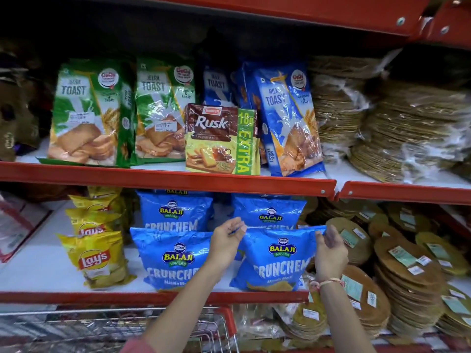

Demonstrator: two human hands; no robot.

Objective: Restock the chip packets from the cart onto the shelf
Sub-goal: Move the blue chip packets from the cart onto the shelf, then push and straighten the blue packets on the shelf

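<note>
1. Left hand (226, 240), centre of frame: fingers curled, thumb and fingertips pinching the top left corner of the front right blue chip packet (276, 261).
2. Right hand (330, 253), right of centre: fingers loosely curled at the packet's top right corner, touching it. Can't tell if it grips or only steadies.
3. That packet stands upright at the front edge of the lower shelf (76, 296), lower centre. Looks placed, being squared up.
4. Around it: a second blue packet (173, 258) just beside on the left, two more blue ones behind, yellow chip packets (98, 258) at lower left.
5. Progress, my read: four blue packets are shelved, this row looks near full.
6. Cart (142, 327), bottom left: blurred, contents unreadable, so the remaining stock is unknown.
</note>
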